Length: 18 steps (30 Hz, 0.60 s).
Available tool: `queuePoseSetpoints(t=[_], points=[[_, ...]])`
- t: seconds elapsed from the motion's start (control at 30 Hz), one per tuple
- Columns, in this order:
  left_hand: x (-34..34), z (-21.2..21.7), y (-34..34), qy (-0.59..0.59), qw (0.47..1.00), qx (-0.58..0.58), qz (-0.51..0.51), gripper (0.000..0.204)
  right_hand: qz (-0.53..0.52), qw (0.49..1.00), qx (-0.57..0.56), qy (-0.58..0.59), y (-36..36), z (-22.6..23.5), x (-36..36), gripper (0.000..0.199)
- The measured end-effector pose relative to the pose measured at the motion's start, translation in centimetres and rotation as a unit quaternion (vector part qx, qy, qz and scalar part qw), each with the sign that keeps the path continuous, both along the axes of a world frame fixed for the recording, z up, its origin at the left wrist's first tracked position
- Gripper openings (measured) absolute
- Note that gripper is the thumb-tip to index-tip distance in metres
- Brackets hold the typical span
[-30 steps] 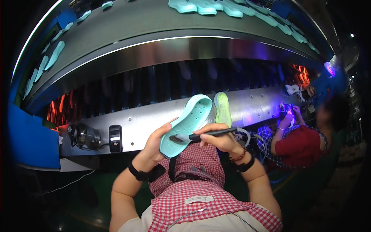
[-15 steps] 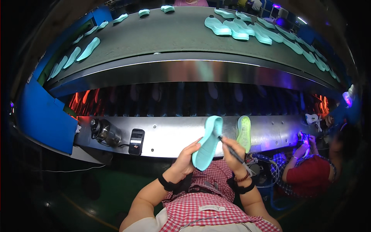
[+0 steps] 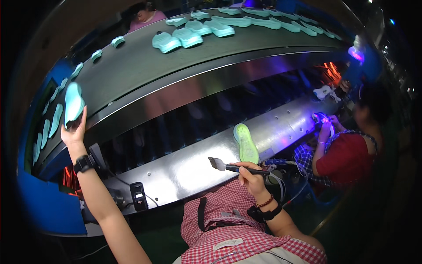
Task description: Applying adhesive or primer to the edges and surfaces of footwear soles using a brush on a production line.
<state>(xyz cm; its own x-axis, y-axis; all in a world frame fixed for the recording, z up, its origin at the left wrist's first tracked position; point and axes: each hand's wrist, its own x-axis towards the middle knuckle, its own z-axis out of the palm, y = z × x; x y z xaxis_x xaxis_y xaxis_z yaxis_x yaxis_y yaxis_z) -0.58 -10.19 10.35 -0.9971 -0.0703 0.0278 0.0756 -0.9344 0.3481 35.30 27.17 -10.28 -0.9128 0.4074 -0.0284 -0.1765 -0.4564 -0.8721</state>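
My left hand (image 3: 74, 132) reaches far up to the left and holds a teal shoe sole (image 3: 73, 104) at the edge of the grey conveyor belt (image 3: 145, 70). My right hand (image 3: 252, 174) stays low near my chest, gripping a black-handled brush (image 3: 228, 166) with its flat head pointing left. A yellow-green sole (image 3: 245, 143) stands on the shiny metal ledge (image 3: 184, 169) just beyond the brush.
Several teal soles (image 3: 189, 36) ride along the belt's far side and left curve. A person in a red top (image 3: 347, 154) works at the right under violet light. A black switch box (image 3: 139, 196) and cables sit on the ledge front. Another person stands beyond the belt (image 3: 145, 15).
My left hand carried the teal sole from in front of my chest up and left to the belt edge. The right hand kept the brush and dropped slightly; my view swung right.
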Motion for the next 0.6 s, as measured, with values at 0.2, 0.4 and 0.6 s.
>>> queuePoseSetpoints(t=[0.2,0.4,0.6], points=[[-0.5,-0.2,4.9,-0.068,0.976,-0.200,0.050,0.061,-0.049,0.998,-0.036,-0.033,2.9,-3.4,0.5,0.019],[-0.4,5.0,17.9,0.101,0.701,-0.701,-0.089,0.037,-0.080,0.994,-0.039,-0.071,4.7,-5.2,0.3,0.020],[-9.4,5.1,26.3,0.266,0.342,-0.897,0.087,0.029,-0.071,0.991,-0.102,-0.052,4.2,-6.8,-0.5,0.024]])
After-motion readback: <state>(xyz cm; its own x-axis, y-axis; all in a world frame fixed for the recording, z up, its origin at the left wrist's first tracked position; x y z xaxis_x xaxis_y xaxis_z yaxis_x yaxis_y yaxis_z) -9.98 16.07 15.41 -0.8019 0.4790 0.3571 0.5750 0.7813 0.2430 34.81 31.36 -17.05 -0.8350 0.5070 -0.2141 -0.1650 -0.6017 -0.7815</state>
